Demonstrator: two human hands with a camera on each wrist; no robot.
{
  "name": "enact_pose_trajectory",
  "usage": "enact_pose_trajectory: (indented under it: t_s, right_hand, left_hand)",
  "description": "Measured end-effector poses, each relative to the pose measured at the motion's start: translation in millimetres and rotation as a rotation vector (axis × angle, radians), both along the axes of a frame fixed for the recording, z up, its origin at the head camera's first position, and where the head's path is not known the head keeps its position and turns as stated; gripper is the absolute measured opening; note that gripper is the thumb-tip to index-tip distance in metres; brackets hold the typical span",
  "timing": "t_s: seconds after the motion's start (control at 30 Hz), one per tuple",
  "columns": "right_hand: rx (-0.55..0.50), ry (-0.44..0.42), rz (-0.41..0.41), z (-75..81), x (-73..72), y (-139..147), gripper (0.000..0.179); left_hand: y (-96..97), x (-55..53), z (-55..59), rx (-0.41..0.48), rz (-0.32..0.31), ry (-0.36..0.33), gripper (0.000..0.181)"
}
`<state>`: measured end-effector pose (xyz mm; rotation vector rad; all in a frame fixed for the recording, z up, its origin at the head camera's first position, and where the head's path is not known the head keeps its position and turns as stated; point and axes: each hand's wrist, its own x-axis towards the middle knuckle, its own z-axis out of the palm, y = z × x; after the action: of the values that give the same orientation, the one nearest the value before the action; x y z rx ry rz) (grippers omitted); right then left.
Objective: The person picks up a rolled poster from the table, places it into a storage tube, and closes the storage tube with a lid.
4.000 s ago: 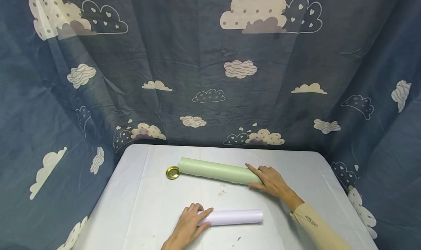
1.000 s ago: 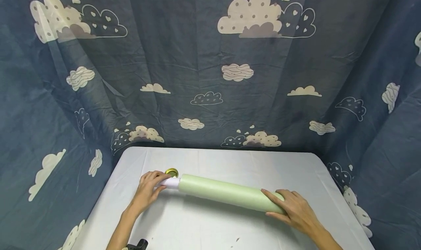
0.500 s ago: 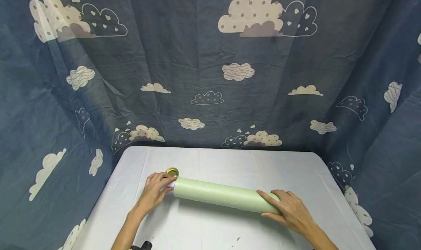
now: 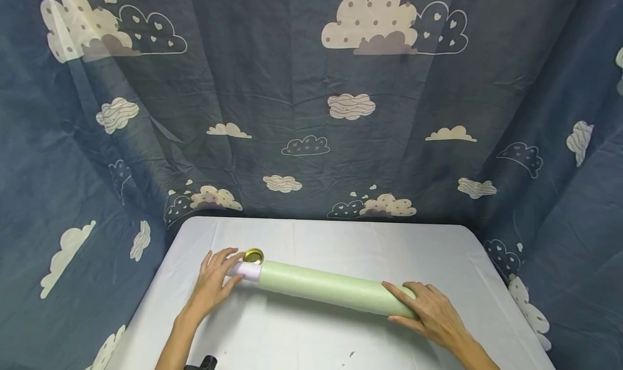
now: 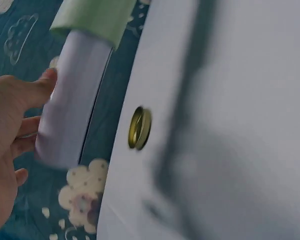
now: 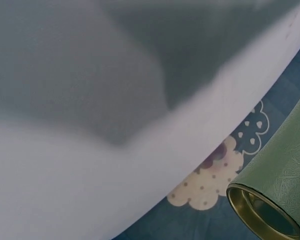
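Note:
A long pale green tube (image 4: 331, 286) slants above the white table, its left end higher in the head view. My right hand (image 4: 429, 313) grips its right end, thumb and fingers on opposite sides. In the right wrist view this end of the tube (image 6: 285, 172) has a gold metal rim (image 6: 250, 215). A roll of pale lilac paper (image 4: 249, 271) sticks out of the tube's left end; the rest of it is hidden inside. My left hand (image 4: 213, 281) holds the roll near its outer end, and in the left wrist view its thumb lies along the paper (image 5: 72, 100).
A round gold lid (image 4: 253, 256) lies on the white-covered table (image 4: 389, 245) just behind the paper roll. A dark blue curtain (image 4: 302, 78) with cloud prints hangs behind and at both sides. Small dark specks (image 4: 352, 354) mark the cloth near the front.
Four seconds ago tube and roll lay apart on the table. Since then the roll has entered the lifted tube. Over the last half second, my left hand moved left and more paper shows.

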<state>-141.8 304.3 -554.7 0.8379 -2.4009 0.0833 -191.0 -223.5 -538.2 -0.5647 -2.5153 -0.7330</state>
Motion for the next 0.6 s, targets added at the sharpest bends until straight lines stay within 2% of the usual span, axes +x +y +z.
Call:
enact_pose_trajectory:
  t_s: [0.07, 0.17, 0.23, 0.3, 0.47, 0.6]
  right_hand:
    - [-0.003, 0.0, -0.01, 0.4, 0.3, 1, 0.071]
    - [-0.006, 0.004, -0.021, 0.9, 1.3, 2, 0.07]
    - [-0.01, 0.01, -0.016, 1.0, 2.2, 2, 0.069]
    - [-0.011, 0.008, -0.01, 0.4, 2.8, 2, 0.07]
    - [-0.005, -0.015, -0.003, -1.5, 3.4, 0, 0.074]
    - [-0.003, -0.011, -0.005, -2.6, 3.7, -1, 0.075]
  left_hand:
    - [-12.0, -1.2, 2.4, 0.096, 0.055, -0.061, 0.04]
    - [-27.0, -2.3, 0.9, 0.256, 0.121, -0.214, 0.035]
    - [-32.8, -3.0, -3.1, 0.345, 0.136, -0.313, 0.038]
    - [-35.4, -3.3, -8.0, 0.393, 0.138, -0.381, 0.039]
    - [-34.2, -3.8, -18.7, 0.467, 0.12, -0.445, 0.037]
    - [-33.5, -4.2, -21.0, 0.502, 0.094, -0.475, 0.037]
